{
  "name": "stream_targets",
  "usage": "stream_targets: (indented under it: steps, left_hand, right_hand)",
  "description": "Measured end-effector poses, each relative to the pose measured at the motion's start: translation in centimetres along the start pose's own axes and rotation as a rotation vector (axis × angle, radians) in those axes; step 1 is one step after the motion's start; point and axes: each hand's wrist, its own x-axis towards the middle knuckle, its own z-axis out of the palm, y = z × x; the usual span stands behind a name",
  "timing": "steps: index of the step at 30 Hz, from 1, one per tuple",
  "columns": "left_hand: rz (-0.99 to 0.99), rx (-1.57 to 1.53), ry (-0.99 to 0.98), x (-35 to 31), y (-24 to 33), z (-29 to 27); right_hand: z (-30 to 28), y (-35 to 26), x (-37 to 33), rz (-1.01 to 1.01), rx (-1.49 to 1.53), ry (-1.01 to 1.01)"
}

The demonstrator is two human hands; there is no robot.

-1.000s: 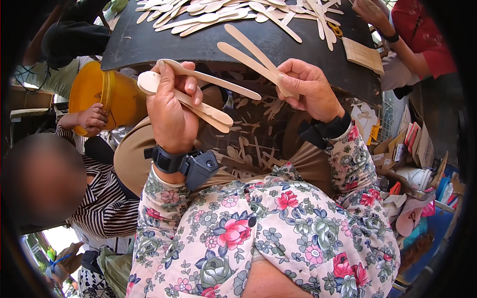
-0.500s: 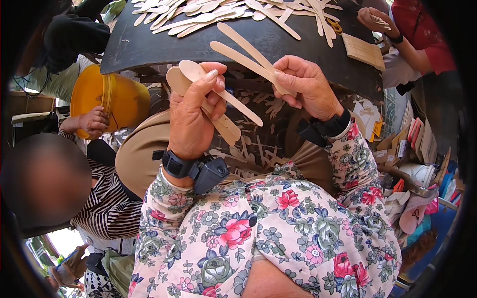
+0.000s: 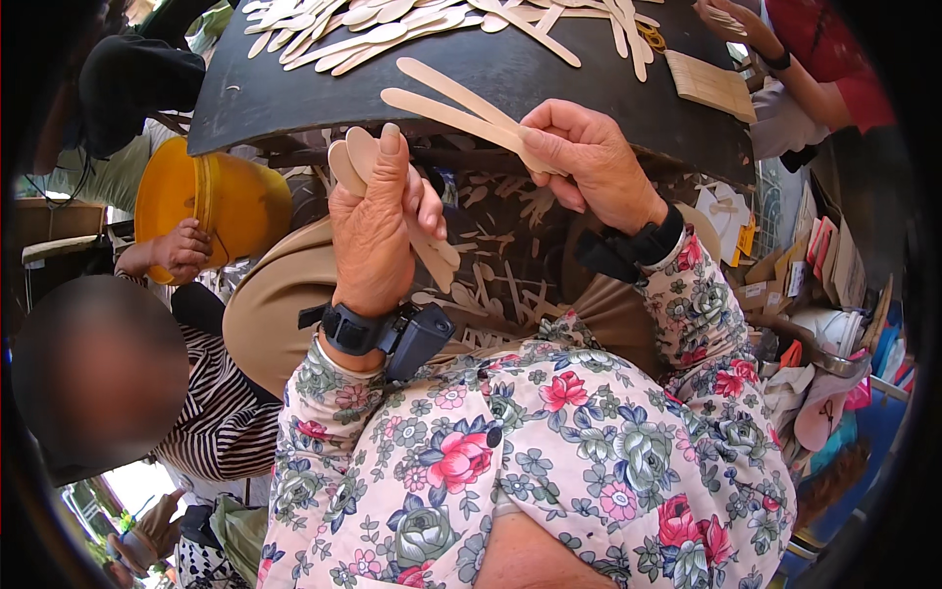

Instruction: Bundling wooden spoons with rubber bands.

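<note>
My left hand [image 3: 375, 236] is closed around a small stack of pale wooden spoons [image 3: 347, 169]. Their oval bowls stick up beside my raised thumb, and the handles come out below my fingers. To the right, my right hand [image 3: 589, 162] pinches two flat wooden sticks [image 3: 456, 110] with rounded ends. They fan out to the upper left, over the edge of the dark table [image 3: 285, 103]. Their lower ends are hidden in my fingers, so I cannot tell whether they are spoon handles. A pile of wooden spoons [image 3: 378, 34] lies on the table's far part.
A bundle of wooden sticks [image 3: 708, 86] lies at the table's right edge, beside yellow rubber bands [image 3: 652, 39]. At left, another person's hand [image 3: 183, 250] holds a yellow bucket [image 3: 245, 206]. Loose wooden pieces [image 3: 496, 285] litter the ground. Cardboard [image 3: 842, 270] stands at right.
The spoon that lay slanted across my left fingers is now drawn in line with the others, my thumb raised. My right hand has shifted slightly left with its sticks.
</note>
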Motion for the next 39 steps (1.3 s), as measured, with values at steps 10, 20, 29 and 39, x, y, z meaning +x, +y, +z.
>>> stream_targets:
  steps: [10, 20, 29, 39]
  left_hand:
    - [0.498, 0.593, 0.186, 0.2, -0.4, 0.3]
    - [0.745, 1.011, 0.004, 0.7, -1.2, -0.1]
    - [0.571, 1.243, -0.108, 0.5, -2.0, -0.6]
    - [-0.200, 0.541, -0.161, -0.1, -2.1, 0.2]
  right_hand:
    - [0.0, 0.3, 0.2, 0.011, -0.104, 0.049]
    - [0.4, 0.2, 0.3, 0.081, -0.010, -0.103]
    - [0.6, -0.2, 0.1, 0.074, 0.130, -0.151]
    - [0.4, 0.9, 0.3, -0.198, -0.094, -0.017]
